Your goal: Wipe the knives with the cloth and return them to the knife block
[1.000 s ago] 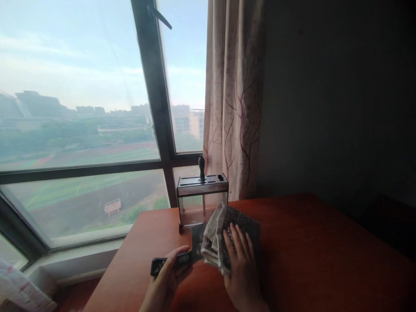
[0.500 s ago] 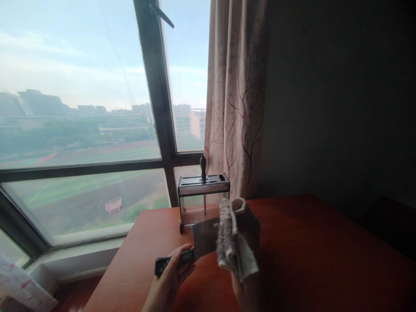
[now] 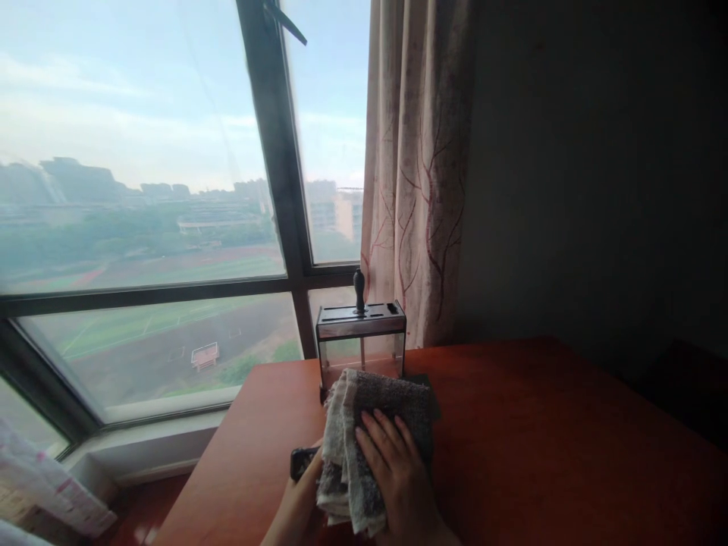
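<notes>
My left hand (image 3: 304, 489) is closed round the black handle of a cleaver (image 3: 300, 461), its fingers partly hidden by the cloth. A folded grey towel (image 3: 390, 390) covers most of the wide blade, leaving a dark corner showing past the towel's right edge. My right hand (image 3: 401, 462) grips the towel against the blade, its fingers laid across the cloth and the thumb out of sight. Just behind the towel stands a see-through knife block (image 3: 361, 330) with a dark frame. One black handle (image 3: 359, 290) sticks up from its slotted top.
The reddish-brown table (image 3: 540, 425) reaches far to the right. Beyond its left edge are a window sill (image 3: 159, 447) and large window panes. A patterned curtain (image 3: 421, 174) hangs behind the knife block, and another cloth (image 3: 51, 493) shows at lower left.
My right hand has carried the towel left along the blade toward the handle. The towel was seen edge-on and now lies spread over the blade, with my fingers on top.
</notes>
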`<action>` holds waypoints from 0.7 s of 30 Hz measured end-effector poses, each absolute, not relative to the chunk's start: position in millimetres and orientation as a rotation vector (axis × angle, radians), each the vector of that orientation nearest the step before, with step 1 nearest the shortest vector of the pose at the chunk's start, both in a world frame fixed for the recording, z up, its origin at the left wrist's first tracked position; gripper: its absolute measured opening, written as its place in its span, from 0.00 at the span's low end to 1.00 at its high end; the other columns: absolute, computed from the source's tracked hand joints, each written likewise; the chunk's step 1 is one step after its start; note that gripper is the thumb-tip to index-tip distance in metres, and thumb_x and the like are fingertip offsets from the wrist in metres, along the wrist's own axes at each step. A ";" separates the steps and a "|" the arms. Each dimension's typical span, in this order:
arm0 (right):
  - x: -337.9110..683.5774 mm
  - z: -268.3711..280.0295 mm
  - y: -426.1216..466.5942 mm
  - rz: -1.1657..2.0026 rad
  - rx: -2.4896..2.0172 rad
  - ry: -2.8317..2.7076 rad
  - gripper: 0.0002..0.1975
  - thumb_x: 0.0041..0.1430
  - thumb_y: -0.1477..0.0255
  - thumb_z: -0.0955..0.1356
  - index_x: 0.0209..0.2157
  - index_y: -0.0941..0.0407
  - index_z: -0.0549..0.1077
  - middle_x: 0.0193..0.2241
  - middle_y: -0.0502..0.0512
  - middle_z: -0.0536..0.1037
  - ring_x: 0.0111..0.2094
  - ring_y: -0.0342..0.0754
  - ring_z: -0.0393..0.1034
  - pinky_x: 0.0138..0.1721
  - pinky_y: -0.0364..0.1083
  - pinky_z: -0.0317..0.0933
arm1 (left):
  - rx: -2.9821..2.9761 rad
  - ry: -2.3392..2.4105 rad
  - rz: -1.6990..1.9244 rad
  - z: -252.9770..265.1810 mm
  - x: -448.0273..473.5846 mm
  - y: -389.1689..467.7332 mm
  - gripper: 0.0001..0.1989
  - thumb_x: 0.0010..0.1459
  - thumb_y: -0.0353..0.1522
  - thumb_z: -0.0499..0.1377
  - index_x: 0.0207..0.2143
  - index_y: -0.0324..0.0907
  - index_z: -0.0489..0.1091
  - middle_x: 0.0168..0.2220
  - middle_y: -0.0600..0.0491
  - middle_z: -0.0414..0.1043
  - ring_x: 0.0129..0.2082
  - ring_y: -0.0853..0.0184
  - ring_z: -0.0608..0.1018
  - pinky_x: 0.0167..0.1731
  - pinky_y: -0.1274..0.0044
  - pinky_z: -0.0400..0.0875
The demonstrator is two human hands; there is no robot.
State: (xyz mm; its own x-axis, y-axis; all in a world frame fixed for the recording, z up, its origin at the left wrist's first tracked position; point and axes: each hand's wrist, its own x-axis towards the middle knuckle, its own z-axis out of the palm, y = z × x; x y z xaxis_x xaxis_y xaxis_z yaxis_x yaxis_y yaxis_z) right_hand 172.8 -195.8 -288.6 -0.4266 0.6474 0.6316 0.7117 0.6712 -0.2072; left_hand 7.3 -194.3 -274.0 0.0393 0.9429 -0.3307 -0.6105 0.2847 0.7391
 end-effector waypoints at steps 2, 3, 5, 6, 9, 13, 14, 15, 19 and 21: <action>179.8 -284.1 -193.2 -0.055 -1.128 -2.174 0.39 0.51 0.70 0.65 0.65 0.54 0.50 0.65 0.55 0.54 0.64 0.60 0.50 0.63 0.61 0.44 | 0.521 0.876 1.268 -274.7 7.4 -192.9 0.24 0.42 0.38 0.69 0.43 0.41 0.76 0.38 0.45 0.80 0.44 0.48 0.78 0.44 0.64 0.73; 184.2 -283.2 -190.7 -0.045 -1.179 -2.144 0.40 0.51 0.71 0.64 0.65 0.54 0.50 0.66 0.55 0.53 0.65 0.60 0.48 0.63 0.61 0.43 | 0.553 0.868 1.267 -275.1 6.8 -192.3 0.22 0.43 0.39 0.69 0.42 0.40 0.77 0.38 0.44 0.80 0.44 0.48 0.79 0.45 0.64 0.72; 194.1 -284.4 -183.5 -0.065 -1.269 -2.048 0.39 0.50 0.74 0.63 0.65 0.55 0.50 0.66 0.56 0.53 0.65 0.60 0.46 0.63 0.62 0.42 | 0.597 0.875 1.251 -275.7 4.7 -191.2 0.22 0.45 0.40 0.68 0.41 0.39 0.77 0.40 0.43 0.80 0.45 0.49 0.78 0.47 0.64 0.71; 199.3 -286.2 -179.5 -0.086 -1.308 -1.990 0.39 0.50 0.75 0.62 0.65 0.56 0.50 0.66 0.57 0.53 0.65 0.60 0.46 0.63 0.62 0.42 | 0.606 0.884 1.241 -275.7 3.3 -191.0 0.22 0.45 0.41 0.67 0.41 0.39 0.77 0.41 0.42 0.80 0.46 0.50 0.78 0.47 0.65 0.70; 212.6 -293.0 -169.7 -0.139 -1.401 -1.842 0.36 0.52 0.77 0.61 0.64 0.57 0.51 0.65 0.59 0.55 0.65 0.59 0.45 0.62 0.63 0.42 | 0.619 0.892 1.230 -274.8 -0.2 -191.1 0.23 0.47 0.44 0.66 0.43 0.40 0.77 0.44 0.42 0.79 0.48 0.51 0.77 0.48 0.67 0.68; 216.5 -297.9 -169.1 -0.146 -1.433 -1.774 0.34 0.55 0.77 0.60 0.64 0.58 0.51 0.65 0.60 0.55 0.66 0.58 0.45 0.62 0.64 0.43 | 0.617 0.876 1.222 -273.9 -2.1 -190.9 0.23 0.48 0.44 0.65 0.44 0.40 0.77 0.45 0.43 0.78 0.47 0.53 0.77 0.48 0.69 0.69; 215.2 -298.1 -170.9 -0.140 -1.433 -1.771 0.34 0.55 0.76 0.60 0.64 0.58 0.50 0.65 0.60 0.55 0.66 0.59 0.44 0.62 0.65 0.42 | 0.609 0.874 1.223 -274.3 -2.5 -190.6 0.23 0.48 0.44 0.65 0.44 0.40 0.76 0.45 0.43 0.78 0.47 0.53 0.77 0.49 0.68 0.69; 213.5 -298.1 -173.0 -0.135 -1.429 -1.771 0.34 0.55 0.76 0.60 0.64 0.58 0.50 0.65 0.60 0.55 0.66 0.59 0.44 0.62 0.65 0.42 | 0.596 0.872 1.227 -275.0 -3.0 -190.0 0.23 0.49 0.44 0.65 0.44 0.40 0.76 0.45 0.43 0.78 0.47 0.53 0.77 0.50 0.68 0.68; 207.4 -296.9 -179.6 -0.103 -1.396 -1.794 0.34 0.54 0.77 0.60 0.64 0.58 0.51 0.65 0.60 0.54 0.66 0.59 0.43 0.63 0.64 0.41 | 0.541 0.853 1.253 -279.1 -5.9 -187.3 0.22 0.50 0.43 0.64 0.45 0.41 0.76 0.46 0.44 0.78 0.49 0.53 0.76 0.53 0.66 0.66; 206.4 -297.4 -179.5 -0.071 -1.377 -1.790 0.35 0.54 0.77 0.60 0.64 0.57 0.52 0.65 0.59 0.54 0.66 0.59 0.43 0.63 0.65 0.40 | 0.531 0.849 1.264 -281.0 -7.1 -186.2 0.22 0.50 0.43 0.64 0.45 0.41 0.76 0.47 0.44 0.77 0.50 0.53 0.76 0.54 0.66 0.65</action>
State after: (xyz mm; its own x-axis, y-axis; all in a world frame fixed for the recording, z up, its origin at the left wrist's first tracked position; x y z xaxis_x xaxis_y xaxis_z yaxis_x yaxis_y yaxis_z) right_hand 206.4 -179.5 -297.4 -0.0276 0.7656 0.6428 0.8139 0.3905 -0.4302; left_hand -7.1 -186.2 -281.0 0.0714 0.9639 -0.2566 -0.6025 0.2467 0.7590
